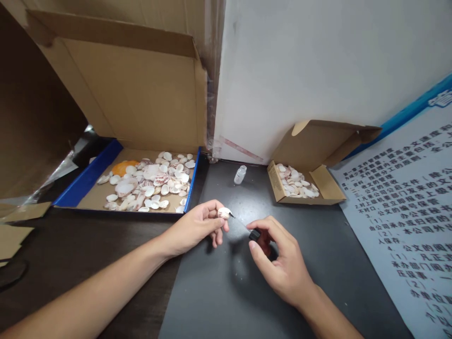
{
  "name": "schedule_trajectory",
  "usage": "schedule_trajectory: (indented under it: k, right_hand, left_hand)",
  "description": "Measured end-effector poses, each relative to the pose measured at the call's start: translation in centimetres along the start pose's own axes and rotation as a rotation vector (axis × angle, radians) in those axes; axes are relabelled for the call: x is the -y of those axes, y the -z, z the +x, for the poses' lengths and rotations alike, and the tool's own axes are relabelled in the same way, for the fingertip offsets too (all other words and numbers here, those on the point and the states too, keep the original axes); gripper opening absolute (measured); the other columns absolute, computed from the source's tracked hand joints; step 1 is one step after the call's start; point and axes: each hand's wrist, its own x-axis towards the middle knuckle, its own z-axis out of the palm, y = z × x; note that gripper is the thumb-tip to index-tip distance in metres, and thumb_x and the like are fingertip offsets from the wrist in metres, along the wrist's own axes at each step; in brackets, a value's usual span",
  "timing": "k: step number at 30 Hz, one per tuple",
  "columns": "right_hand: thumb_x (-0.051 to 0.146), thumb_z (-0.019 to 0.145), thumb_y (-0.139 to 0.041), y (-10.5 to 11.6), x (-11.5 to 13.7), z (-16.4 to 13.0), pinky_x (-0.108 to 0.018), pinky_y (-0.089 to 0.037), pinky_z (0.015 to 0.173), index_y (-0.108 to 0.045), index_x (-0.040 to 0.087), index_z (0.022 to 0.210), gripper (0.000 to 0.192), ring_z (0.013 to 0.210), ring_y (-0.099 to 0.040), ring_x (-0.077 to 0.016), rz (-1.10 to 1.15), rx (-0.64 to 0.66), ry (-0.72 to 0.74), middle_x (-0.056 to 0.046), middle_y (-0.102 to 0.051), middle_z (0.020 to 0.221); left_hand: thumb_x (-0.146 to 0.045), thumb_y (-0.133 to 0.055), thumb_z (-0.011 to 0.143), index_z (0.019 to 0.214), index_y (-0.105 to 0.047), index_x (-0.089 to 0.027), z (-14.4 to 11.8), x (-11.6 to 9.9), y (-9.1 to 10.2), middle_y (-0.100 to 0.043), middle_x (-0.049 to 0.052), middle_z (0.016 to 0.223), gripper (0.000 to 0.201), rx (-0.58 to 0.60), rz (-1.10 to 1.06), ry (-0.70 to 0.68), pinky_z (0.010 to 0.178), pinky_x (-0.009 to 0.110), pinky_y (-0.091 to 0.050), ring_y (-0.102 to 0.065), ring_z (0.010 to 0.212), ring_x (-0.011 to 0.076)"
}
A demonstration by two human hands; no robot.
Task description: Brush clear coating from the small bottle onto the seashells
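Note:
Between the thumb and fingers of my left hand (pixel 203 223) is a small whitish seashell (pixel 223 213) with reddish-brown markings. My right hand (pixel 282 256) pinches the black cap of a small applicator brush (pixel 254 234). From the cap a thin clear stem runs toward the shell, and its dark tip is at the shell's right edge; whether it touches I cannot tell. A small clear bottle (pixel 240 175) with a white label stands uncapped on the dark mat beyond both hands.
At the left, an open cardboard box (pixel 84 176) with blue sides holds many shells (pixel 151 181), one of them orange. A smaller open carton (pixel 277 183) at the right also contains shells. A printed sheet (pixel 406 226) lies along the right, and a white panel (pixel 300 61) rises behind.

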Motion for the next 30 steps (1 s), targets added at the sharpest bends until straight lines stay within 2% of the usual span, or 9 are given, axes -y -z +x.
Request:
schedule_trajectory:
  k: [7, 13, 19, 25, 30]
  right_hand:
    - [0.016, 0.084, -0.056, -0.11, -0.10, -0.02, -0.022, -0.043, 0.054, -0.059, 0.022, 0.099, 0.017, 0.057, -0.050, -0.0111, 0.001, 0.007, -0.001, 0.003, -0.052, 0.070]
    - [0.020, 0.086, -0.054, -0.33, -0.06, -0.02, -0.021, -0.043, 0.051, -0.061, 0.021, 0.095, 0.011, 0.053, -0.052, -0.0103, 0.020, 0.006, -0.055, 0.004, -0.054, 0.064]
    - [0.025, 0.087, -0.056, -0.37, -0.26, -0.13, -0.021, -0.043, 0.048, -0.061, 0.020, 0.095, 0.010, 0.050, -0.051, -0.0105, 0.018, -0.027, -0.118, 0.004, -0.053, 0.062]
    - [0.023, 0.086, -0.055, -0.07, -0.24, -0.22, -0.021, -0.043, 0.050, -0.061, 0.021, 0.090, 0.007, 0.053, -0.052, -0.0113, 0.033, -0.041, -0.067, 0.003, -0.056, 0.063]
    - [0.027, 0.086, -0.056, -0.25, -0.91, -0.04, -0.021, -0.041, 0.049, -0.060, 0.020, 0.089, 0.008, 0.052, -0.050, -0.0109, 0.013, -0.085, -0.166, 0.004, -0.052, 0.061]
  left_hand:
    - [-0.036, -0.068, 0.080, 0.087, -0.047, -0.017, 0.05, 0.19, 0.03, -0.063, 0.000, 0.079, 0.029, -0.022, -0.003, -0.013, 0.046, 0.021, -0.047, -0.059, 0.051, 0.0085]
    - [-0.039, -0.064, 0.083, 0.084, -0.045, -0.018, -0.43, -0.19, -0.23, -0.056, -0.005, 0.053, 0.028, -0.067, 0.102, -0.016, 0.048, 0.019, -0.042, -0.052, 0.047, 0.0082]
    - [-0.041, -0.065, 0.081, 0.083, -0.046, -0.019, -0.59, -0.22, -0.21, -0.050, -0.008, 0.052, 0.029, -0.070, 0.175, -0.007, 0.045, 0.017, -0.037, -0.044, 0.045, 0.0067]
    - [-0.042, -0.065, 0.080, 0.084, -0.049, -0.018, -0.50, -0.15, -0.04, -0.049, -0.008, 0.051, 0.029, -0.092, 0.177, 0.000, 0.043, 0.017, -0.033, -0.042, 0.043, 0.0065]
    - [-0.042, -0.066, 0.079, 0.085, -0.051, -0.017, -0.53, -0.23, 0.09, -0.048, -0.008, 0.051, 0.029, -0.085, 0.186, -0.011, 0.045, 0.017, -0.031, -0.042, 0.044, 0.0063]
